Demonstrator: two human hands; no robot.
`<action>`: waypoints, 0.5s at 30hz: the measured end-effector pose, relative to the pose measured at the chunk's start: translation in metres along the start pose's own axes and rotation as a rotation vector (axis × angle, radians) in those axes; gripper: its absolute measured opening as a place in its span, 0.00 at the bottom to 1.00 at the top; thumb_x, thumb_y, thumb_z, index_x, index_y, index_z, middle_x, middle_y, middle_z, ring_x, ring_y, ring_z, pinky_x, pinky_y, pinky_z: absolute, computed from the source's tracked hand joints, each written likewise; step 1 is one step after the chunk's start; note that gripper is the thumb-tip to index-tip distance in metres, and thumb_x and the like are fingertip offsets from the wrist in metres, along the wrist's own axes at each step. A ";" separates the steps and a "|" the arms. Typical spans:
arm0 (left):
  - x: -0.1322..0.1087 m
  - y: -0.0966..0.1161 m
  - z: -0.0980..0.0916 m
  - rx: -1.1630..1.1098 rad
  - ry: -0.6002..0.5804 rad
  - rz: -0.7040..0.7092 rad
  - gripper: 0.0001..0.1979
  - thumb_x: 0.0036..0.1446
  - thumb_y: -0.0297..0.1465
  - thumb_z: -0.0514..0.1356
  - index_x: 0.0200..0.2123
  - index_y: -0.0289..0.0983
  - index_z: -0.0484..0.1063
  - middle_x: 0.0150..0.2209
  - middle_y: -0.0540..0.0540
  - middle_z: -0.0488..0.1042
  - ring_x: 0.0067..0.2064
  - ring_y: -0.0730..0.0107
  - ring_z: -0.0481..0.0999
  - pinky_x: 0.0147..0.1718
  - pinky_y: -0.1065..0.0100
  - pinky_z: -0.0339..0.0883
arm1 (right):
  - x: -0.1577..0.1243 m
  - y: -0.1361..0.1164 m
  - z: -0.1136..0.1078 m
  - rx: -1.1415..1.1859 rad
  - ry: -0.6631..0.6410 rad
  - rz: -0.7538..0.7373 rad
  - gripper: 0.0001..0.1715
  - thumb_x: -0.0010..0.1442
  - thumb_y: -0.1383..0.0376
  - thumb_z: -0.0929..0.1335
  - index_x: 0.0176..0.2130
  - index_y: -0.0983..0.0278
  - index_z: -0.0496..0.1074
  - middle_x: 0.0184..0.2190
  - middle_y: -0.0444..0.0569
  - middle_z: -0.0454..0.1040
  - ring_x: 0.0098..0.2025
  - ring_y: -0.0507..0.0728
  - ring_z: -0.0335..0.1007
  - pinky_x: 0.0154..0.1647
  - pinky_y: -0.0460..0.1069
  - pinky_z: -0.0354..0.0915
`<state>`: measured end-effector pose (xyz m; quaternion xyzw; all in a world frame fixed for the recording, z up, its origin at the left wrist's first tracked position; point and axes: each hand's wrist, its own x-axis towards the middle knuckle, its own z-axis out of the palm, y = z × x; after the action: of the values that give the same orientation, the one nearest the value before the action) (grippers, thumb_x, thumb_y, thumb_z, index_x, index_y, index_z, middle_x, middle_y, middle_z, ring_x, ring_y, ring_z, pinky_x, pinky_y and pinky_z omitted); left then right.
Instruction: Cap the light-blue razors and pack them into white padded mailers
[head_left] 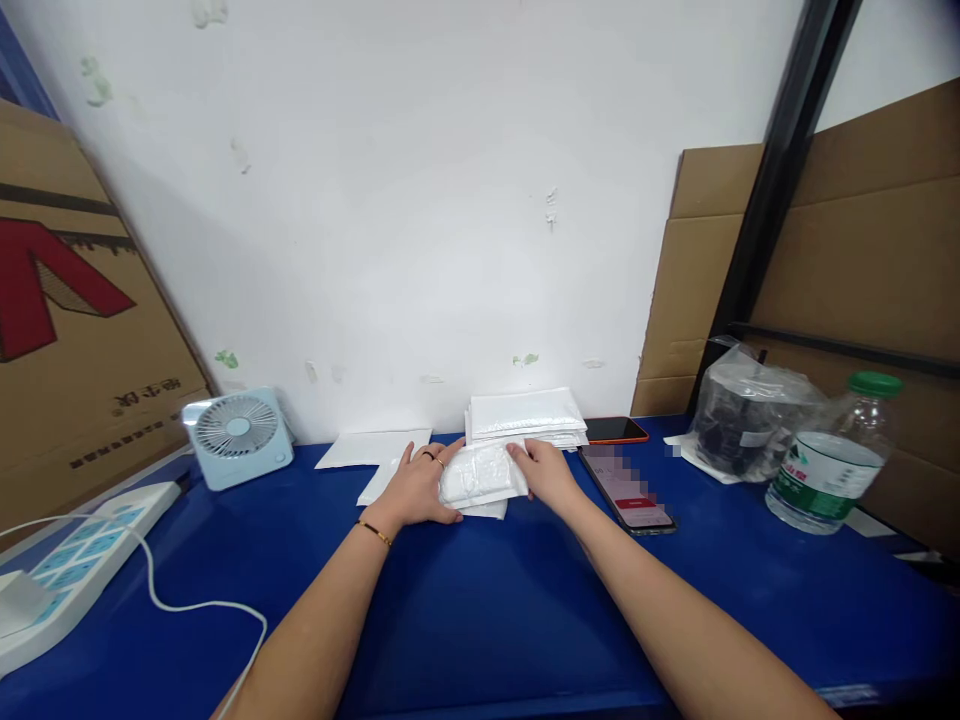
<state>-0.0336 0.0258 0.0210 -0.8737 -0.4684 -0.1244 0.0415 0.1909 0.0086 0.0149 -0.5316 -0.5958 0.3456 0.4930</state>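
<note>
- L hand [416,487]: fingers stretched flat & spread over the L end of a white padded packet [482,473], thumb along its near edge. Pressing, not clenched. 2 rings, thin bracelet on wrist.
- R hand [546,472]: fingers curled round the packet's R end, grasping it.
- Packet lies between the 2 sets of fingers, on flat white sheets [373,448] on the blue tabletop [480,610].
- Just beyond the fingertips: stack of white mailers [525,412], by the wall.
- R of the R fingers: phone [628,488], screen lit, just beside the wrist. 2nd phone [615,430], orange case, dark screen, beyond it.
- Far R: bag [742,415] w/ dark contents, water bottle [829,465] w/ green cap.
- Far L of the L fingers: small fan [238,435], power strip [75,560] w/ white cable, cardboard box [67,330].
</note>
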 end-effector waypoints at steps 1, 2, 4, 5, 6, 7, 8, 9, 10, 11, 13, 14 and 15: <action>0.000 0.005 0.000 -0.007 0.022 0.003 0.55 0.31 0.46 0.64 0.62 0.43 0.41 0.51 0.42 0.62 0.55 0.52 0.58 0.58 0.51 0.36 | -0.001 -0.002 -0.002 0.126 -0.025 0.040 0.19 0.54 0.51 0.63 0.23 0.62 0.64 0.12 0.40 0.62 0.13 0.50 0.56 0.15 0.45 0.51; -0.001 0.010 -0.001 -0.014 0.037 0.004 0.53 0.33 0.43 0.64 0.62 0.44 0.41 0.49 0.42 0.63 0.54 0.54 0.60 0.57 0.53 0.40 | -0.001 -0.004 -0.005 0.260 -0.056 0.078 0.18 0.54 0.50 0.63 0.25 0.62 0.64 0.12 0.39 0.62 0.11 0.49 0.54 0.13 0.45 0.49; 0.000 0.018 -0.009 -0.017 0.046 -0.003 0.48 0.37 0.36 0.62 0.61 0.45 0.43 0.46 0.44 0.64 0.50 0.57 0.64 0.53 0.58 0.49 | -0.002 -0.004 -0.010 0.483 -0.090 0.132 0.16 0.53 0.52 0.65 0.28 0.63 0.65 0.14 0.40 0.65 0.12 0.49 0.55 0.13 0.45 0.51; 0.000 0.021 -0.016 -0.008 0.040 -0.010 0.44 0.38 0.33 0.61 0.60 0.46 0.45 0.45 0.45 0.65 0.48 0.58 0.65 0.51 0.60 0.52 | -0.002 -0.002 -0.013 0.569 -0.073 0.151 0.15 0.52 0.53 0.66 0.29 0.63 0.66 0.16 0.41 0.67 0.15 0.50 0.58 0.14 0.45 0.54; 0.001 0.024 -0.024 0.010 0.030 -0.022 0.42 0.39 0.31 0.59 0.59 0.47 0.48 0.45 0.45 0.65 0.46 0.59 0.66 0.48 0.61 0.55 | -0.002 0.000 -0.015 0.650 -0.033 0.175 0.14 0.52 0.55 0.66 0.30 0.63 0.67 0.19 0.43 0.69 0.18 0.51 0.62 0.17 0.46 0.59; 0.003 0.026 -0.033 0.040 0.023 -0.037 0.40 0.40 0.29 0.58 0.58 0.48 0.50 0.44 0.45 0.65 0.45 0.59 0.67 0.45 0.62 0.56 | -0.002 0.003 -0.016 0.731 0.017 0.210 0.12 0.53 0.56 0.66 0.31 0.63 0.67 0.22 0.44 0.72 0.22 0.52 0.66 0.21 0.46 0.63; 0.005 0.029 -0.043 0.082 0.019 -0.045 0.38 0.40 0.27 0.57 0.57 0.48 0.52 0.44 0.45 0.65 0.44 0.59 0.67 0.44 0.62 0.55 | -0.002 0.005 -0.016 0.813 0.059 0.260 0.12 0.54 0.56 0.64 0.32 0.63 0.67 0.25 0.46 0.73 0.26 0.54 0.69 0.25 0.47 0.65; 0.007 0.033 -0.053 0.127 0.014 -0.036 0.37 0.41 0.26 0.56 0.57 0.49 0.53 0.43 0.45 0.66 0.44 0.59 0.67 0.44 0.61 0.55 | -0.003 0.008 -0.015 0.890 0.072 0.321 0.13 0.57 0.57 0.62 0.34 0.63 0.67 0.28 0.47 0.74 0.29 0.55 0.70 0.28 0.49 0.67; 0.010 0.038 -0.063 0.174 0.009 -0.018 0.37 0.40 0.25 0.57 0.56 0.48 0.54 0.42 0.45 0.66 0.44 0.58 0.67 0.44 0.60 0.54 | -0.004 0.009 -0.012 0.963 0.056 0.384 0.14 0.58 0.57 0.59 0.35 0.63 0.67 0.30 0.48 0.74 0.31 0.55 0.71 0.30 0.50 0.68; 0.013 0.044 -0.072 0.225 0.000 0.004 0.36 0.40 0.23 0.57 0.55 0.48 0.56 0.41 0.45 0.67 0.43 0.58 0.67 0.43 0.59 0.54 | -0.005 0.009 -0.009 1.029 0.019 0.438 0.15 0.60 0.58 0.57 0.36 0.63 0.67 0.31 0.48 0.75 0.33 0.56 0.72 0.31 0.52 0.68; 0.021 0.060 -0.088 0.320 -0.003 0.067 0.33 0.39 0.21 0.58 0.52 0.46 0.61 0.41 0.43 0.67 0.43 0.58 0.67 0.43 0.58 0.53 | -0.008 0.008 -0.001 1.137 -0.057 0.496 0.16 0.60 0.61 0.56 0.38 0.63 0.67 0.33 0.49 0.75 0.36 0.57 0.73 0.34 0.53 0.69; 0.024 0.068 -0.094 0.355 -0.005 0.088 0.32 0.38 0.21 0.59 0.50 0.45 0.62 0.41 0.43 0.67 0.43 0.57 0.67 0.43 0.58 0.52 | -0.009 0.007 0.002 1.177 -0.071 0.504 0.15 0.59 0.62 0.56 0.38 0.63 0.67 0.33 0.48 0.75 0.37 0.57 0.72 0.35 0.54 0.69; 0.027 0.076 -0.100 0.381 -0.006 0.111 0.31 0.39 0.21 0.59 0.49 0.44 0.63 0.42 0.42 0.68 0.44 0.57 0.66 0.44 0.57 0.51 | -0.010 0.006 0.005 1.206 -0.071 0.509 0.14 0.59 0.63 0.57 0.38 0.63 0.67 0.33 0.48 0.76 0.37 0.57 0.72 0.35 0.54 0.69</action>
<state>0.0261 -0.0137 0.1276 -0.8749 -0.4349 -0.0282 0.2115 0.1871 0.0002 0.0055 -0.2747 -0.1689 0.7423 0.5874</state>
